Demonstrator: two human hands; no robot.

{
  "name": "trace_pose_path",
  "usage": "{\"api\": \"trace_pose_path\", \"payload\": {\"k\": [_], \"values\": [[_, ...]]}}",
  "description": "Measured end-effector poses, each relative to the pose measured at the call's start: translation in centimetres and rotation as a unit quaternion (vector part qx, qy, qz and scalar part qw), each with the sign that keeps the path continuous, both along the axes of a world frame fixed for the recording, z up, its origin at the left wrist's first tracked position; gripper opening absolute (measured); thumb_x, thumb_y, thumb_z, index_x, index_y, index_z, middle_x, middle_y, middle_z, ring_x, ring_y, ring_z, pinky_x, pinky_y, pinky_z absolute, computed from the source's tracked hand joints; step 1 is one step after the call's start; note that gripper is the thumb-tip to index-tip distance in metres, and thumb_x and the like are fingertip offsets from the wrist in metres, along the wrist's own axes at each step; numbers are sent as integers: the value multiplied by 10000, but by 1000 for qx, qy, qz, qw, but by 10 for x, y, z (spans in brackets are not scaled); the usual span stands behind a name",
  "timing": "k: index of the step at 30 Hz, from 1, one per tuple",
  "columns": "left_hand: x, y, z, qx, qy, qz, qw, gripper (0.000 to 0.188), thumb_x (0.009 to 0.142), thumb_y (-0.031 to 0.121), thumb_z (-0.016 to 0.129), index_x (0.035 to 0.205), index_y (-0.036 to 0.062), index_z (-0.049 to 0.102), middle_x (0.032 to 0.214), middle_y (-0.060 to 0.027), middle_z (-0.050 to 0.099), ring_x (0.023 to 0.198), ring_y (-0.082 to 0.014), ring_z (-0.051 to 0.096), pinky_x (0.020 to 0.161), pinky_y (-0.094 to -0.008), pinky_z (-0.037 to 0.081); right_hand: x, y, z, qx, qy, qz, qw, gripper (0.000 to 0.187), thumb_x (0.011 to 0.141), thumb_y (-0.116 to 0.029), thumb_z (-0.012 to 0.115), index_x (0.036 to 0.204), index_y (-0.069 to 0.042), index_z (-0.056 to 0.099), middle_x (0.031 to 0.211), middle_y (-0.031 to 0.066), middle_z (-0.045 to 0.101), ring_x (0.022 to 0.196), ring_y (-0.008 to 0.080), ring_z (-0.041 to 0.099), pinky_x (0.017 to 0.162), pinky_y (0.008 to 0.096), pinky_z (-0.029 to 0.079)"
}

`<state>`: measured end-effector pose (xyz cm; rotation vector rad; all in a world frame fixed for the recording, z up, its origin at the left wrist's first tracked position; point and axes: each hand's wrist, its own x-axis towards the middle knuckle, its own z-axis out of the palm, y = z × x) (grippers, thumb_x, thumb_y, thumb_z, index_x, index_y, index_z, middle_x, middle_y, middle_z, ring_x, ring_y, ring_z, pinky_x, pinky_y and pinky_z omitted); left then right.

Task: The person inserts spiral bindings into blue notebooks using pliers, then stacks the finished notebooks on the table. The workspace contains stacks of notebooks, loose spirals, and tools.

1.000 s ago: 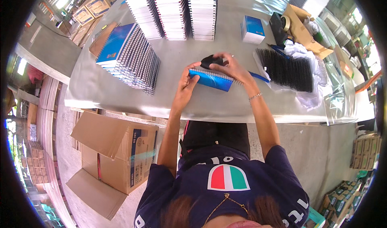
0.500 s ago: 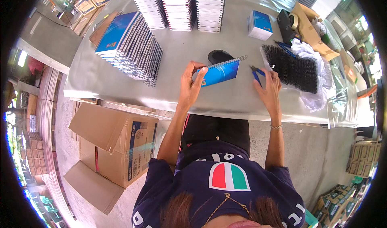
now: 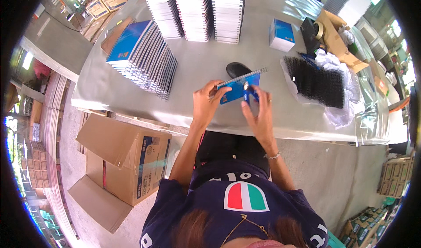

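Observation:
My left hand (image 3: 207,99) pinches the left end of a small blue spiral notebook (image 3: 232,93), thumb on its cover. A wire coil runs along the notebook's top edge and sticks out past its right end. In front of the cover, my right hand (image 3: 260,112) holds blue-handled pliers (image 3: 247,91), their jaws pointing up toward the coil. Whether the jaws touch the coil I cannot tell. Just behind the notebook lies a black round object (image 3: 238,69), partly hidden.
A tall pile of blue spiral notebooks (image 3: 144,57) stands at the left, with white bound stacks (image 3: 228,20) behind. On the right lie black coils (image 3: 313,83) on plastic, a small blue-topped stack (image 3: 282,34) and an open carton (image 3: 335,42). A large open cardboard box (image 3: 120,160) stands below the table edge.
My right hand has brought the pliers left from beside the coils to the front of the notebook. The left hand still holds the notebook in nearly the same place.

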<state>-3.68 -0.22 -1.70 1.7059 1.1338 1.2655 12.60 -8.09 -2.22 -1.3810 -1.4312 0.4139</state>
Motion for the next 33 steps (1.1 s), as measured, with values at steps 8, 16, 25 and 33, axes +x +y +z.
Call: {"api": "trace_pose_path", "payload": {"k": [8, 16, 25, 33], "values": [[4, -6, 2, -47, -112, -1, 993, 180, 917, 105, 708, 1052, -13, 700, 766, -27, 685, 689, -40, 603, 611, -217, 501, -8, 3, 4, 21, -16, 0, 1000, 567, 837, -141, 726, 1336, -11, 491, 1141, 189, 535, 1071, 355, 499, 934, 442, 429], [1, -16, 12, 1, -71, 41, 997, 157, 894, 49, 711, 1040, -8, 719, 736, -65, 694, 669, -39, 601, 593, -227, 483, -20, -11, 16, 18, -95, -10, 995, 572, 751, -188, 778, 1284, -87, 598, 1091, 149, 555, 1032, 327, 549, 874, 433, 460], [-3, -19, 9, 61, -42, 50, 996, 185, 878, -35, 653, 1050, -8, 714, 837, -117, 744, 764, -111, 707, 633, -250, 522, -29, -14, 18, 31, -122, -5, 992, 599, 727, -203, 802, 1292, -110, 623, 1108, 137, 562, 998, 297, 578, 857, 411, 470], [-6, -22, 8, 99, 33, 57, 993, 218, 861, -70, 605, 1050, 0, 690, 933, -118, 757, 826, -208, 748, 690, -302, 568, -31, -20, 26, 21, -120, -1, 993, 551, 749, -193, 797, 1270, -99, 644, 1064, 140, 566, 924, 294, 612, 792, 406, 506]]}}
